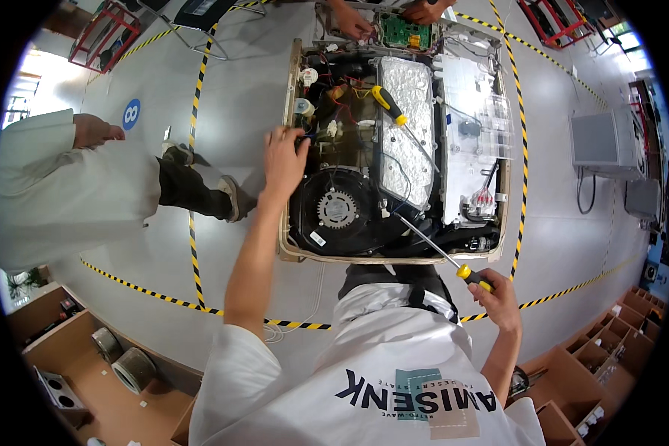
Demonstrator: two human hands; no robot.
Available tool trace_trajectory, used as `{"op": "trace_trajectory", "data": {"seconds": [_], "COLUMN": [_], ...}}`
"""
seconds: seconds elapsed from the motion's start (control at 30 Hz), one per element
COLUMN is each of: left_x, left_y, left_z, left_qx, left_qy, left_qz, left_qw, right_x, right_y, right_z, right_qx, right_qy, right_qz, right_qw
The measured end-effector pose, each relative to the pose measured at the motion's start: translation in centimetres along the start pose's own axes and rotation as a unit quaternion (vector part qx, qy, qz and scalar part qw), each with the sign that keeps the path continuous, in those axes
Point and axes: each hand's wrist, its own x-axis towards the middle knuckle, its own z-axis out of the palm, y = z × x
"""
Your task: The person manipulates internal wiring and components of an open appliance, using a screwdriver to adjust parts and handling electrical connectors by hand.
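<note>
My right hand (497, 301) grips the yellow-and-black handle of a screwdriver (432, 243). Its shaft points up and left, and the tip is over the near part of an opened appliance (284, 249), close to a small white connector (385, 210). My left hand (284, 160) rests at the appliance's left rim with nothing held, fingers and thumb apart, beside some wiring. A second yellow-and-black screwdriver (391, 106) lies across the silver foil-covered panel (405, 160). Below my left hand sits a round black fan housing (336, 209) with a grey toothed wheel.
Two hands of another person (355, 22) are at a green circuit board (406, 32) at the far end. A person in a white coat (74, 186) stands left. A transparent cover (490, 126) lies on the right side. Wooden bins (126, 327) stand behind me.
</note>
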Motion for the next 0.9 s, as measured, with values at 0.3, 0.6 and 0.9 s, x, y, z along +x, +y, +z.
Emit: {"op": "trace_trajectory", "data": {"seconds": [0.3,0.6,0.9], "left_x": [8.0,10.2,9.1], "left_y": [-2.8,-3.7,-1.5], "left_z": [5.1,7.7,5.4], "left_qx": [0.260,0.351,0.228], "left_qy": [-0.060,-0.137,0.056], "left_qz": [0.311,0.283,0.127], "left_qw": [0.912,0.882,0.964], "right_x": [0.5,1.5,2.9], "right_y": [0.4,0.1,1.4], "right_z": [1.1,1.1,1.4], "right_qx": [0.019,0.061,0.079], "right_qy": [0.019,0.031,0.018], "right_qz": [0.011,0.040,0.055], "right_qw": [1.000,0.997,0.995]}}
